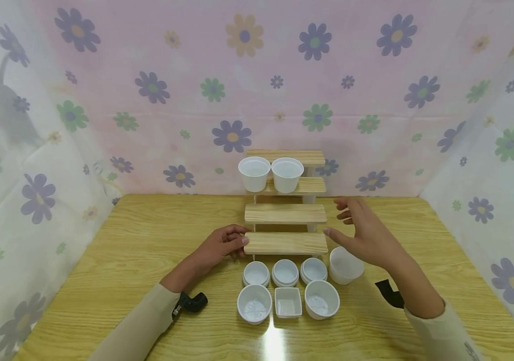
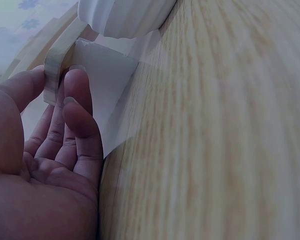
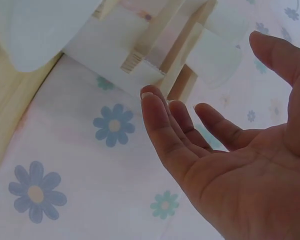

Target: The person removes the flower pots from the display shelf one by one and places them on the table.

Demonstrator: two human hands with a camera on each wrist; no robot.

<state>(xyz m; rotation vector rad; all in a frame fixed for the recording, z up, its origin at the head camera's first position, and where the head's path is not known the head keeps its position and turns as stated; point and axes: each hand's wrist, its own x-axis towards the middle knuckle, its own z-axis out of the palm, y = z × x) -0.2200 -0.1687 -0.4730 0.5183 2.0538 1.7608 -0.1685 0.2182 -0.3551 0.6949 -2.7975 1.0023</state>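
Note:
A tiered display shelf with pale wooden boards point(image 1: 286, 243) and white side supports stands upright on the table. At the left end of its lowest board, my left hand point(image 1: 221, 245) pinches the wood between thumb and fingers; the left wrist view shows that board end point(image 2: 54, 75) close up. Just right of the shelf, my right hand point(image 1: 367, 235) is raised with fingers spread and loosely bent, holding nothing. Two white pots, a left one point(image 1: 254, 175) and a right one point(image 1: 287, 176), sit side by side on an upper board. Below the right hand stands another white pot point(image 1: 346, 265).
Before the shelf are three small round pots, the middle one point(image 1: 285, 273) among them. Nearer me, a square pot point(image 1: 288, 302) sits between two round pots, one left point(image 1: 254, 304) and one right point(image 1: 322, 300). Flower-printed cloth point(image 1: 185, 130) borders the wooden table point(image 1: 149, 225).

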